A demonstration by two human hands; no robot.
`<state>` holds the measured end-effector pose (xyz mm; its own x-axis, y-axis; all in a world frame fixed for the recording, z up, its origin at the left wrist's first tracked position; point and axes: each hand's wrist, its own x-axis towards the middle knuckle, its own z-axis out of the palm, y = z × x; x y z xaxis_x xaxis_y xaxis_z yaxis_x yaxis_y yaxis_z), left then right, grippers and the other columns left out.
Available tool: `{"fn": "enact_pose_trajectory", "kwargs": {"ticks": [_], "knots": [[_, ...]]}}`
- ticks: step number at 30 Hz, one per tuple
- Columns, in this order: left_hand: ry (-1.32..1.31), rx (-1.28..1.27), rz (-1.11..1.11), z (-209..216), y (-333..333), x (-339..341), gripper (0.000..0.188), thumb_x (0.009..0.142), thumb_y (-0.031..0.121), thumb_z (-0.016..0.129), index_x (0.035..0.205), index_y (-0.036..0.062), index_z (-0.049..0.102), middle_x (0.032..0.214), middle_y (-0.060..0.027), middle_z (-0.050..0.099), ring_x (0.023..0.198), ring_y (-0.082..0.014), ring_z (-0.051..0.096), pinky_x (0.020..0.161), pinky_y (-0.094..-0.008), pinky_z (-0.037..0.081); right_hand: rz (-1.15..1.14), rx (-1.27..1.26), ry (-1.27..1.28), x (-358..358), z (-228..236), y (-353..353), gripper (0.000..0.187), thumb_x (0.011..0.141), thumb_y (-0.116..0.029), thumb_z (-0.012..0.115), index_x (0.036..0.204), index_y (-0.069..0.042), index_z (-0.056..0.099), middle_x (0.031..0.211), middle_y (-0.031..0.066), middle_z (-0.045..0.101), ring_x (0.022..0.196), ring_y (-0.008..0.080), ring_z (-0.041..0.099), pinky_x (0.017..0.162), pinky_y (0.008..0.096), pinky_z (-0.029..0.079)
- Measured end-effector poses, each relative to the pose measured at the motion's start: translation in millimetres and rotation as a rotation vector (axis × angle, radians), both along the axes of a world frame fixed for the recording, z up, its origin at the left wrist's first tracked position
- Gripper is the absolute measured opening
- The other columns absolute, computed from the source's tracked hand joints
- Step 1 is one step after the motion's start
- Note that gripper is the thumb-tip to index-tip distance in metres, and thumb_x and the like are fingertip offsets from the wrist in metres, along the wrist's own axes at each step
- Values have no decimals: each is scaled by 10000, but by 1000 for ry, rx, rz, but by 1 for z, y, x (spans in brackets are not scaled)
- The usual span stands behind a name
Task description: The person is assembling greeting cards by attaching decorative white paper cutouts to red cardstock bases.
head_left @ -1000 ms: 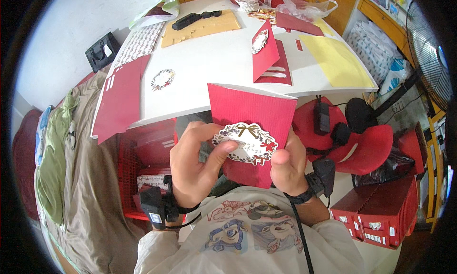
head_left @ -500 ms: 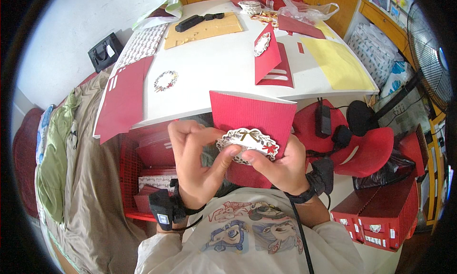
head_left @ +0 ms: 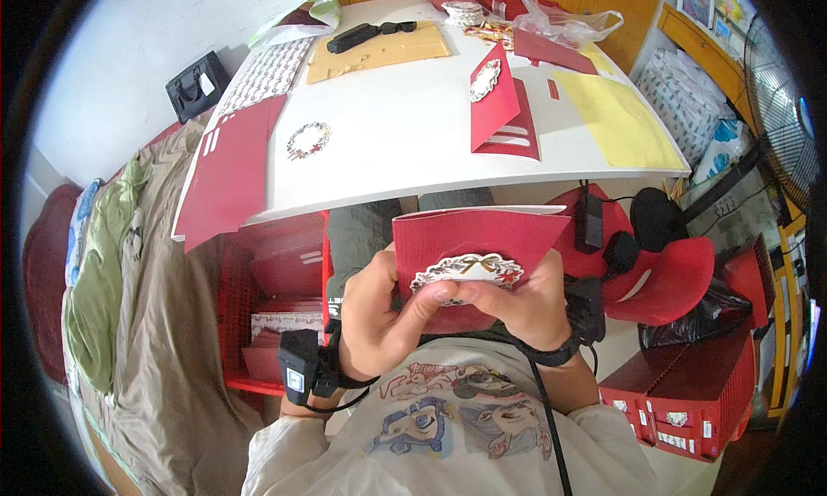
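Observation:
In front of my chest I hold a red folded card (head_left: 474, 231) between both hands, its top edge tilted away. On its front lies a white oval wreath cutout (head_left: 469, 270) with leaves and a gold bow. My left hand (head_left: 375, 315) grips the card's left side, its thumb pressed on the lower part of the cutout. My right hand (head_left: 536, 306) grips the right side with its thumb on the cutout too, close to the left thumb. The fingers of both hands are mostly hidden behind the card.
On the white table (head_left: 388, 143) stand another red card (head_left: 500, 108) with a wreath, a loose wreath cutout (head_left: 308, 140), red sheets (head_left: 228, 169), a yellow sheet (head_left: 616, 117) and cardboard (head_left: 379, 52). A red crate (head_left: 271, 324) is below left; a fan (head_left: 780, 100) stands at right.
The card has moved lower and tilted away from me. My left fingers have gone from the cutout's edge to behind the card, with the thumb still on the cutout.

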<state>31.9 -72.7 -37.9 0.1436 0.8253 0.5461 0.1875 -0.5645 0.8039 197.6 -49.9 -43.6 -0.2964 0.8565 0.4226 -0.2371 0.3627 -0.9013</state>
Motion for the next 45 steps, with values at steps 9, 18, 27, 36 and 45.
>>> {"fn": "enact_pose_trajectory", "kwargs": {"ticks": [9, 18, 27, 36, 45], "knots": [[76, 532, 281, 8, 1, 0, 382, 632, 38, 710, 936, 26, 479, 860, -103, 446, 714, -194, 439, 616, -282, 370, -148, 94, 54, -1, 6, -15, 210, 691, -35, 687, 881, 12, 611, 799, 70, 605, 728, 106, 571, 621, 223, 443], [258, 594, 264, 36, -15, 7, 364, 566, -15, 700, 863, 74, 510, 795, -67, 462, 653, -191, 434, 545, -291, 328, 1, 470, -83, 19, 7, -17, 252, 705, -56, 655, 945, -22, 585, 914, 134, 571, 783, 240, 588, 652, 307, 473], [174, 649, 256, 34, -20, 5, 331, 534, -8, 671, 808, 85, 510, 747, -34, 489, 614, -160, 441, 524, -295, 297, 7, 686, 76, 9, 10, -11, 285, 696, -73, 642, 961, 7, 573, 908, 148, 572, 811, 269, 587, 700, 342, 483], [243, 645, 94, 39, -21, -8, 299, 514, 39, 666, 765, 81, 508, 719, -42, 479, 588, -154, 455, 509, -286, 303, 21, 782, 37, 10, 17, -12, 297, 679, -50, 625, 958, 38, 578, 911, 154, 571, 809, 274, 584, 696, 342, 488], [1, 722, 361, 31, -19, 18, 295, 495, 148, 674, 735, 84, 517, 677, -32, 453, 541, -146, 439, 499, -281, 292, -27, 897, 46, 8, 15, -10, 277, 690, -36, 575, 945, 72, 568, 906, 164, 570, 786, 282, 582, 679, 341, 491]]}}
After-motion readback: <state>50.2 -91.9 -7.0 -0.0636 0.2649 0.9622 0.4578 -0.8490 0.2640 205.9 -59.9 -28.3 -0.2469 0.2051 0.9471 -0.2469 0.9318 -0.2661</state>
